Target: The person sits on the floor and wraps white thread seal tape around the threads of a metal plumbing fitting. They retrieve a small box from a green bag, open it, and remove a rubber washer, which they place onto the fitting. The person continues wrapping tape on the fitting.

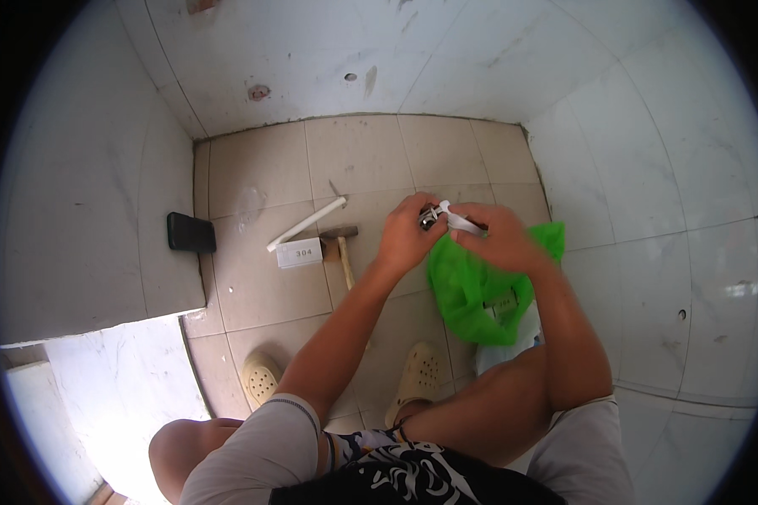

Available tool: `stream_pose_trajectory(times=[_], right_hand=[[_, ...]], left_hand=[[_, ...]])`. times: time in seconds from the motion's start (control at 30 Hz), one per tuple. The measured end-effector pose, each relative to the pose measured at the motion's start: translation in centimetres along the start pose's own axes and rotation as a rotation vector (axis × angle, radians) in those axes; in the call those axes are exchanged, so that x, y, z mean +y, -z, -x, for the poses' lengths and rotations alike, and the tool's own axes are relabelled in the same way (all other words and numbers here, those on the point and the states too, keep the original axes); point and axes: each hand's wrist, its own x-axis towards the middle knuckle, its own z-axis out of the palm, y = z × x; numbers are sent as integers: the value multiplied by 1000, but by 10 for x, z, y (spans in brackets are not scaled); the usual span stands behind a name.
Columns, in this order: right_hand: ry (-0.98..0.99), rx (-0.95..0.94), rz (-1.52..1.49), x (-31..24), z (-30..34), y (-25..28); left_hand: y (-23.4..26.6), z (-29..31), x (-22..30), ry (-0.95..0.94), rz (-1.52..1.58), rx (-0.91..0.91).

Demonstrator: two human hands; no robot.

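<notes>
My left hand (pixel 408 233) is closed around a small shiny metal fitting (pixel 428 219), partly hidden by the fingers. Close against it, my right hand (pixel 490 236) pinches a white strip (pixel 463 224) that looks like tape. The strip's white end meets the metal piece between the two hands. Under the right forearm lies a bright green plastic bag (pixel 472 290), bunched up on the floor, with a small box (pixel 503 305) showing in its opening.
On the floor left of my hands lie a hammer (pixel 346 257), a white box (pixel 299 253), a white tube (pixel 307 224) and a crumpled clear wrapper (pixel 250 209). A dark phone (pixel 191 233) rests on the ledge at left. Tiled walls (pixel 345 50) enclose the corner.
</notes>
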Motion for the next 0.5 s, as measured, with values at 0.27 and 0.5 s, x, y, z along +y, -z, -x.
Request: stream_pose_trajectory(times=[0.27, 0.5], right_hand=[[-159, 0, -561, -5, -1, 14], [-219, 233, -779, 16, -11, 23]], left_hand=[[-1, 4, -3, -135, -133, -179], [-2, 17, 20, -170, -34, -419]])
